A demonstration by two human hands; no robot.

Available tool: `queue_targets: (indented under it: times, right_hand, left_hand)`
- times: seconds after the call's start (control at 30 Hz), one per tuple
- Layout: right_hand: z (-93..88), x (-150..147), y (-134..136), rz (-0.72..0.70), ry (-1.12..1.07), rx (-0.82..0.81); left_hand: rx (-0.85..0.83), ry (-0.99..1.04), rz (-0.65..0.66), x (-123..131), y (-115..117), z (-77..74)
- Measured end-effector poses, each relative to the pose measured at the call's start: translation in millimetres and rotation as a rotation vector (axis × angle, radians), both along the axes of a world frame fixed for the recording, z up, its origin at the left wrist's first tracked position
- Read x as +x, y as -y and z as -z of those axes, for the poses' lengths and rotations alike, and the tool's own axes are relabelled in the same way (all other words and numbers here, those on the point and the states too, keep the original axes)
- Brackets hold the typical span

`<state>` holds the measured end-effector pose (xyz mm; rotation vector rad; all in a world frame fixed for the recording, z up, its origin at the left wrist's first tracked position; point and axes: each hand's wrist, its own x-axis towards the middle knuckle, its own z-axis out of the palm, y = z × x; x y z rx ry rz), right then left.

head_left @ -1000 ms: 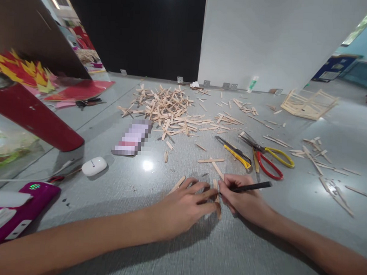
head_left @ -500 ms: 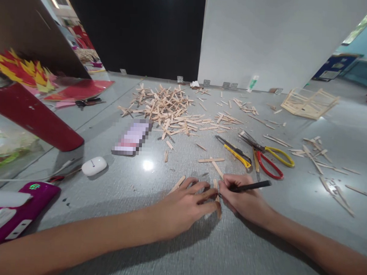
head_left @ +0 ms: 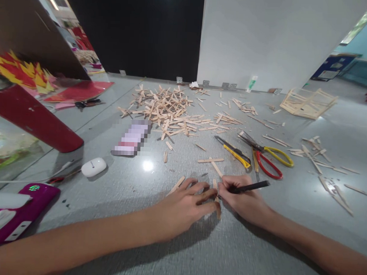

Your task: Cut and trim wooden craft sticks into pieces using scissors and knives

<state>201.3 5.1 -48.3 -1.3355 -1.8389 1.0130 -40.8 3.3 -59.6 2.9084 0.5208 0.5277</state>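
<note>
In the head view my left hand [head_left: 187,206] rests on the grey table with its fingers bent, holding a small wooden craft stick [head_left: 215,182] down by its middle and lower end. My right hand [head_left: 240,195] is closed around a black pen [head_left: 254,186], its tip end at the stick beside my left fingertips, partly hidden by my fingers. Just above, one craft stick [head_left: 211,160] lies crosswise, and another stick [head_left: 217,169] slants from it down to my right hand. A further stick [head_left: 178,184] lies partly under my left hand.
A heap of craft sticks [head_left: 163,106] lies toward the back. A yellow cutter knife [head_left: 237,155] and red-and-yellow-handled scissors [head_left: 265,154] lie at right, near a stick frame [head_left: 311,104]. Leftward are a phone [head_left: 132,137], white mouse [head_left: 93,167], purple device [head_left: 40,194] and red cylinder [head_left: 36,116].
Both hands keep almost the same place and grip. The whole view has shifted very slightly; no object has visibly been moved.
</note>
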Motion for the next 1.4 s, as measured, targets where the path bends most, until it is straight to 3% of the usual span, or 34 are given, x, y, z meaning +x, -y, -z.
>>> queue_targets:
  times: [1.0, 1.17, 1.33, 1.4]
  right_hand:
    - [0.7, 2.8, 3.6, -0.034, 0.005, 0.032]
    - [-7.5, 12.3, 5.3, 0.034, -0.03, 0.051]
    - [-23.8, 41.1, -25.5, 0.33, 0.127, 0.251]
    - [-27.4, 56.7, -39.8, 0.387, 0.235, 0.289]
  left_hand:
    - [0.023, -0.008, 0.004, -0.8, -0.7, 2.2]
    - [0.024, 0.033, 0.023, -0.9, -2.7, 4.0]
    - [0.061, 0.031, 0.027, -0.8, -4.8, 2.7]
    - [0.078, 0.018, 0.026, -1.2, -4.7, 1.9]
